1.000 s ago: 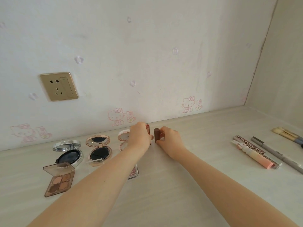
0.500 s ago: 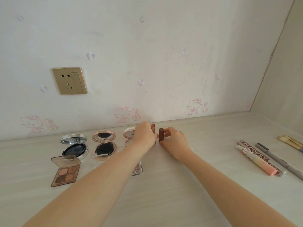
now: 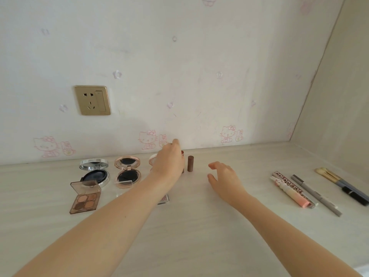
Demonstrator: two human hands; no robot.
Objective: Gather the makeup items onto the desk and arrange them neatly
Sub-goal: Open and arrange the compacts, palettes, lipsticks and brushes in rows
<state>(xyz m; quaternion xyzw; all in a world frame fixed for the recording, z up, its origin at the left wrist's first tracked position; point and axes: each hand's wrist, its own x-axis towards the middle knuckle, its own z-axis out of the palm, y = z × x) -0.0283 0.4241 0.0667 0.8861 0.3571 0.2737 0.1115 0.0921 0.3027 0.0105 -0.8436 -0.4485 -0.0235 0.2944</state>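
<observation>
**Brown matte lipstick tube (image 3: 190,163) upright at mid-frame, clear of both grips**

Brown matte lipstick tube stands on end on the pale wood-grain bench (image 3: 199,236), its long axis vertical, at the centre of the frame close below the wall line. The left grip (image 3: 169,162) is just to its left, apart from it, back to the camera. It covers most of a red, gold-rimmed lipstick tube (image 3: 182,152), and whether its fingers clasp that tube cannot be told. The right grip (image 3: 225,180) is to the lower right of the brown tube, apart from it, with fingers spread and relaxed, holding nothing.

Left of centre lie an open silver round compact (image 3: 93,170) and an open rose-gold round compact (image 3: 127,170), with a brown square eyeshadow palette (image 3: 85,198) below them. Towards the right edge a pink tube (image 3: 289,190) and a grey pencil (image 3: 315,194) lie slantwise.
</observation>
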